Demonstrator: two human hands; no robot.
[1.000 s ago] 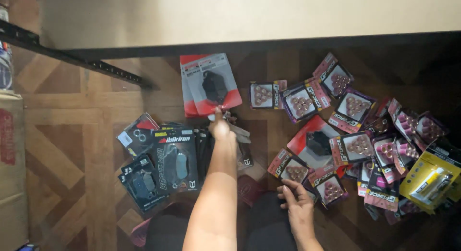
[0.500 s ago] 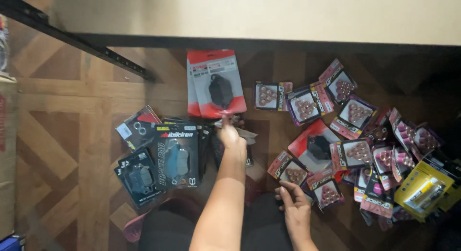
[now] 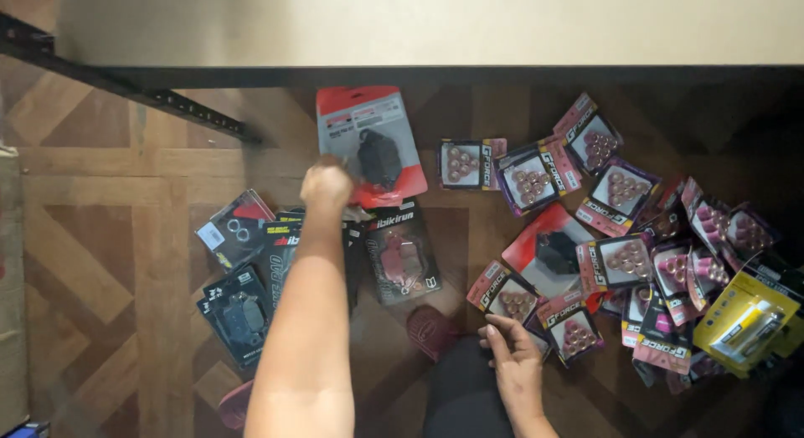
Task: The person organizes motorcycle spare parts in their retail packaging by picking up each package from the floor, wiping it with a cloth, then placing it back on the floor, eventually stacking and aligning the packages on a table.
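Low in the frame, my right hand (image 3: 512,363) rests loose, fingers spread, on a pink blister pack (image 3: 511,297) at the near edge of the crowded pile (image 3: 636,237); I judge a nudge could scatter those overlapping packs. Further up, centre-left, my left hand (image 3: 327,185) is closed on the lower edge of the red card pack (image 3: 368,141), beside the dark packs (image 3: 276,262). A pinch that thin could slip. Since half a second ago, that hand has moved leftward and the red pack tilted.

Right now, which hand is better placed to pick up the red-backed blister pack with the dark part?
Left. The left hand is touching the red-backed blister pack; the right hand rests far off by the pink packs.
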